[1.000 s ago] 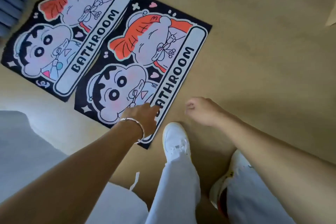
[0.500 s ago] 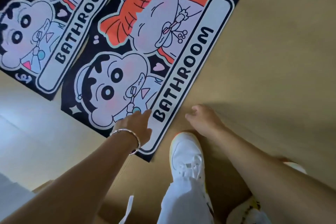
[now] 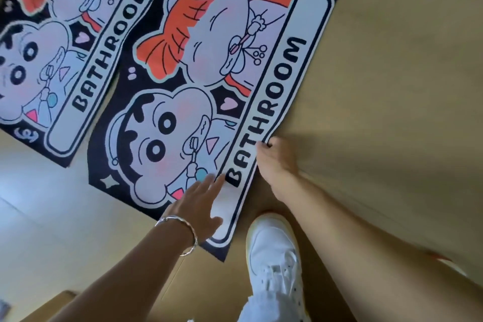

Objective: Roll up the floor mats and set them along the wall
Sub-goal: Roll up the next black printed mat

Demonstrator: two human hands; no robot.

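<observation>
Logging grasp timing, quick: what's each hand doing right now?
Left hand: open, straight fingers on the nearer bathroom mat.
Right hand: fingers curled at that mat's edge; grip cannot be told.

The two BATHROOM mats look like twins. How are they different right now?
The near mat has hands on it: the left hand lies flat on it and the right hand curls at its edge; the far mat is untouched. The near mat shows almost whole; the far mat is cut off by the picture's edge. Both lie flat, unrolled, with the same cartoon print.
</observation>
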